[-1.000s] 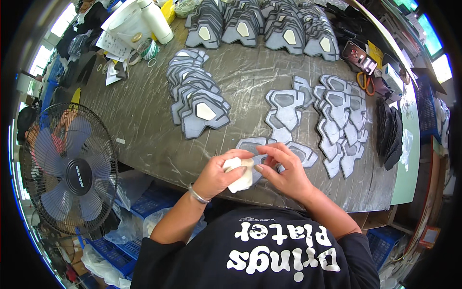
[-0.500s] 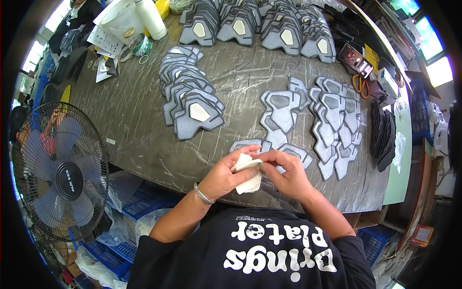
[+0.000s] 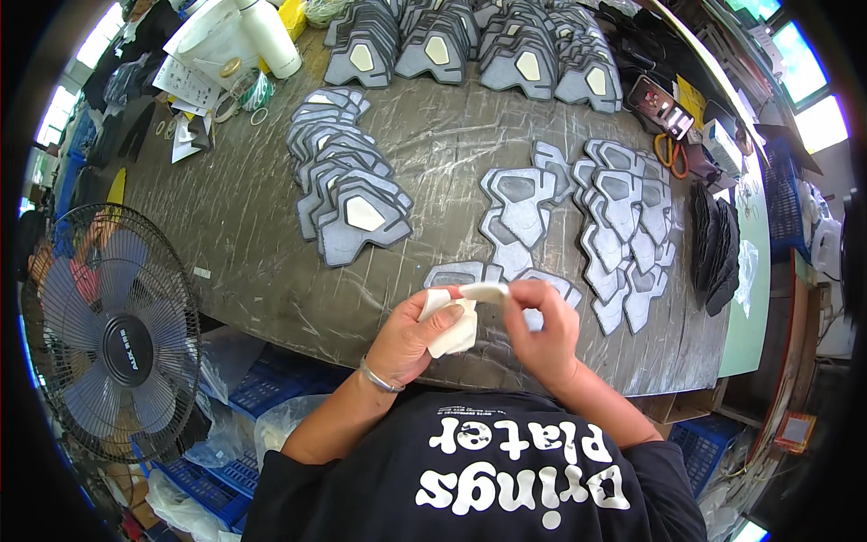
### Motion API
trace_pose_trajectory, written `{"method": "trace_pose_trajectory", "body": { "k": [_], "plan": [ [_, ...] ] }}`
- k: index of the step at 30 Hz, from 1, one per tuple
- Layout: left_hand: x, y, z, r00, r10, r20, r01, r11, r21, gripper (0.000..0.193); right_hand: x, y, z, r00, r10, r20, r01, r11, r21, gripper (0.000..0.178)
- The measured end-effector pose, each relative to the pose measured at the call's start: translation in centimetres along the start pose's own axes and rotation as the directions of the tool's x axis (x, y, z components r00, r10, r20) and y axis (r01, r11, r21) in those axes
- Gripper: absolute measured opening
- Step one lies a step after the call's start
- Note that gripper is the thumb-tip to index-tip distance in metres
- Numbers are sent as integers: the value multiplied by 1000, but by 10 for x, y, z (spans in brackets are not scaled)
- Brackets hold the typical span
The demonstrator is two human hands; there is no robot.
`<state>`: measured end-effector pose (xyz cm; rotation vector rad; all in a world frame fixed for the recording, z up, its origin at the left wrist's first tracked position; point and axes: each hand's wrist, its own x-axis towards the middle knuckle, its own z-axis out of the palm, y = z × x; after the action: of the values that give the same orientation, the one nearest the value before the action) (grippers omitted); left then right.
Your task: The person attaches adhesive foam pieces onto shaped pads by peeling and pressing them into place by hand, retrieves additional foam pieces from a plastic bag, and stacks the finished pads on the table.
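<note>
White pieces (image 3: 457, 337) between pinched left fingers (image 3: 442, 318), one between pinched right fingers (image 3: 535, 294)

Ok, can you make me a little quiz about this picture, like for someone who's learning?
1. What does the left hand hold?
2. True or false: the round fan with a black wire cage is on the picture's left side.
3. Which is closer to the orange-handled scissors: (a) the rectangular phone with a lit screen or (b) the tall white bottle?

Key:
1. Thin, bendy white material.
2. True.
3. a
</note>
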<state>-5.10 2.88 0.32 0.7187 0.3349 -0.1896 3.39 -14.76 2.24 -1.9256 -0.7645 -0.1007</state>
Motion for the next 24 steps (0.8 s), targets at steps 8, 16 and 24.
{"method": "trace_pose_trajectory", "body": {
  "k": [8, 16, 24],
  "plan": [
    [1, -2, 12, 997, 79, -20, -81, 985, -151, 37, 8, -16, -8, 962, -113, 247, 59, 975, 216, 19],
    [-8, 7, 4, 982, -178, 54, 173, 980, 97, 37, 31, -10, -30, 761, 68, 646, -207, 968, 141, 42],
    [-22, 12, -16, 997, 17, -75, 1, 970, 242, 30, 21, 22, -27, 607, 546, 577, -728, 674, 127, 17]
  ]
}}
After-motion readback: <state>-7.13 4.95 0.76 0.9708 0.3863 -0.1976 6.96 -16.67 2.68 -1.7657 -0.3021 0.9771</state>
